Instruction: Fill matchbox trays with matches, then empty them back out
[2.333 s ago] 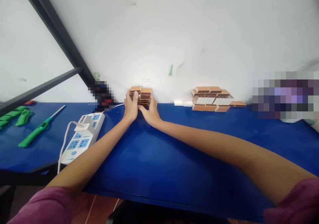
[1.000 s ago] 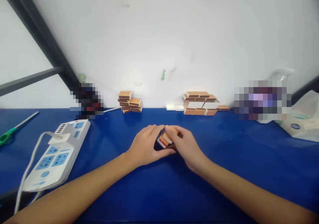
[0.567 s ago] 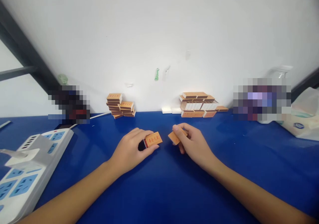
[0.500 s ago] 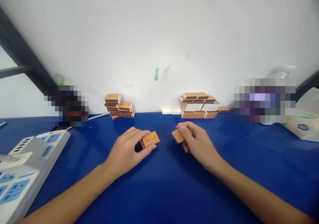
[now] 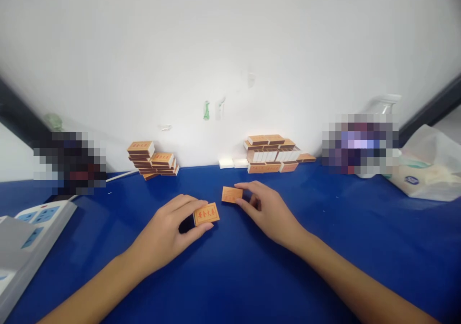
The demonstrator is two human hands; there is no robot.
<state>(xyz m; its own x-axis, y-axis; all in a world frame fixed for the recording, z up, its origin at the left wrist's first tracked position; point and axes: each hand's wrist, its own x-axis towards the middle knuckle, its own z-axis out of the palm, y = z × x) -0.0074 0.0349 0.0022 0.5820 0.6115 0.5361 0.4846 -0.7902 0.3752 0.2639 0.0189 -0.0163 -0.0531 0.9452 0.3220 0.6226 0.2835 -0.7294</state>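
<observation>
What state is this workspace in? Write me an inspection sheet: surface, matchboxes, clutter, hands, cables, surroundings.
Surface: blue table, a few pale specks.
Matchboxes: nearer box and farther box, held apart; behind them, an uneven left stack and a wider right stack. Two white pieces lie by the right stack.
Clutter: power strip, cut off by the picture's left edge; white pack at right; two pixelated patches, unreadable.
Hands: left hand grips the nearer box, right hand the farther one.
Cables: white cable near the left stack; damage, nothing seen.
Surroundings: pale wall with small marks; dark frame bars at both sides; other people, nothing seen.
</observation>
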